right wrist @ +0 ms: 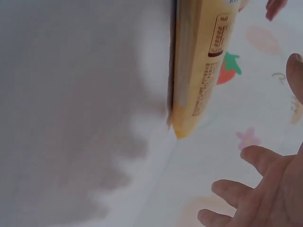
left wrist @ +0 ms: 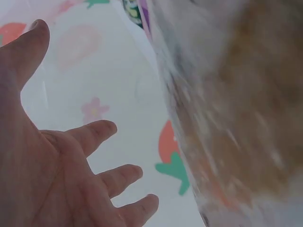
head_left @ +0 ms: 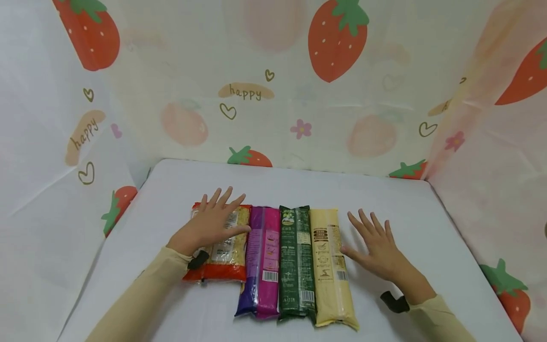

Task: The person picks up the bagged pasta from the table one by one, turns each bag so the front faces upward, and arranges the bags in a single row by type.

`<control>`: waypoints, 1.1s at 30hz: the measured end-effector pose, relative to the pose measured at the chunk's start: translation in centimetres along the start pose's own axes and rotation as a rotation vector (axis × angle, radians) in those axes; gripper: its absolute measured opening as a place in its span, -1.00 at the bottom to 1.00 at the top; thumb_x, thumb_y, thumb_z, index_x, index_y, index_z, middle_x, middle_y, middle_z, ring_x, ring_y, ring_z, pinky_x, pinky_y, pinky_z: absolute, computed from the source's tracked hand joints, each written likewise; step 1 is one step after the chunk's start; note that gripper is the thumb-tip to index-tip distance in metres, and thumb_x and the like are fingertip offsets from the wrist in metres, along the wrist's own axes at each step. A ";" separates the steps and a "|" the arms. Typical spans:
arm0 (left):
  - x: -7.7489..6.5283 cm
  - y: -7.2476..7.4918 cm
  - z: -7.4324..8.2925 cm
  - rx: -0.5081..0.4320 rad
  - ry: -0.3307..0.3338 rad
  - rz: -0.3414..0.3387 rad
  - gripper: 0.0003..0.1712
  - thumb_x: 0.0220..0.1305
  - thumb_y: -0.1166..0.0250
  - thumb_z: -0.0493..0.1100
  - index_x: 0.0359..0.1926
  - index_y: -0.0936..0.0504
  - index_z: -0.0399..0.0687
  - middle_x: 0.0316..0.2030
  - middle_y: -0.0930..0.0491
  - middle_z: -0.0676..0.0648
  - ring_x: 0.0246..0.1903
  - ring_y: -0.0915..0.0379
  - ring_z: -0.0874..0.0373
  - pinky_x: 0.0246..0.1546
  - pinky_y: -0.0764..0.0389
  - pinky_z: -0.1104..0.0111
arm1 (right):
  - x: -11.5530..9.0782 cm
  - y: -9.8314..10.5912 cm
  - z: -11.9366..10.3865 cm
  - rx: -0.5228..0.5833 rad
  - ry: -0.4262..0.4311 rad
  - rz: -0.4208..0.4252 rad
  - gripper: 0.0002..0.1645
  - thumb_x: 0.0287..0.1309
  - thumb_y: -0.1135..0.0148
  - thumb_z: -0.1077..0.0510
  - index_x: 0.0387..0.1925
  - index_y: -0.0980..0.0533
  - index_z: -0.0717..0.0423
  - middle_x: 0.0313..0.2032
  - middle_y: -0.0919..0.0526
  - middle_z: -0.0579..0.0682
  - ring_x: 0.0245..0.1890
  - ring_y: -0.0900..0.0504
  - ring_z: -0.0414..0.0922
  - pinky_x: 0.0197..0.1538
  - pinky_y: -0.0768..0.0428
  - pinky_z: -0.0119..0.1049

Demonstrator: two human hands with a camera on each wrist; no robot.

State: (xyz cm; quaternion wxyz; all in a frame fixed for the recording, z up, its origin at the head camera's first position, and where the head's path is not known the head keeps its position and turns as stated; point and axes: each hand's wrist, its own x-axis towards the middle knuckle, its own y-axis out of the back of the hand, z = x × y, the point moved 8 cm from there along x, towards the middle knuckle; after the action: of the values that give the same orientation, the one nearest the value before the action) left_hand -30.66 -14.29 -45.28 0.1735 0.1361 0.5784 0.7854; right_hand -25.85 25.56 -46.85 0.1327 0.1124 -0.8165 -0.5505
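From here I see spread, empty fingers on the left hand [head_left: 209,229], above the leftmost, red-edged bag [head_left: 224,254], and the right hand [head_left: 378,252], just right of the rightmost, cream packet [head_left: 332,270], both packages probably slick, brittle inside, best gripped mid-length.

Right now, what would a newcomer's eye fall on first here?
Across the white table, left to right, lie a clear red-ended plastic packet, a purple-and-pink packet, a dark green packet and a pale yellow packet. A person's bare left hand spreads above the first; their bare right hand hovers beside the last. Red strawberries dot the pale cloth backdrop behind.
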 end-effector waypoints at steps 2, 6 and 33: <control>0.3 -0.1 0.7 -0.007 -0.022 -0.002 0.11 0.42 -0.25 0.47 0.75 -0.06 0.10 0.72 0.18 -0.29 0.67 0.38 -0.42 0.53 0.33 -0.45 | -0.2 0.0 -0.4 0.002 0.008 0.001 0.14 0.39 -0.31 -0.40 0.74 -0.05 -0.10 0.71 0.07 0.24 0.67 0.21 0.40 0.55 0.33 0.52; 0.9 -0.8 2.0 -0.001 -0.052 -0.016 0.12 0.43 -0.24 0.47 0.75 -0.03 0.12 0.71 0.15 -0.29 0.67 0.37 -0.42 0.54 0.30 -0.44 | -0.5 -0.1 -1.2 0.023 0.028 0.006 0.15 0.37 -0.33 -0.39 0.74 -0.05 -0.10 0.71 0.07 0.23 0.67 0.21 0.40 0.56 0.36 0.50; 5.8 -2.5 10.4 0.058 -0.174 -0.125 0.09 0.46 -0.08 0.57 0.77 0.07 0.28 0.73 0.11 -0.14 0.71 0.30 -0.17 0.64 0.25 -0.22 | -2.8 -2.1 -5.0 0.041 0.102 -0.037 0.28 0.24 -0.40 -0.49 0.76 0.03 -0.28 0.73 0.12 0.06 0.70 0.21 0.31 0.57 0.30 0.48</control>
State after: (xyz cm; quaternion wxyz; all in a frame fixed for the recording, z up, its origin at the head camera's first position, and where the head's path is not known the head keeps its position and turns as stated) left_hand -31.27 -2.17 -44.52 0.2675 0.1723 0.5911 0.7412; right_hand -21.46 21.34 -47.22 0.1616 0.1583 -0.8175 -0.5297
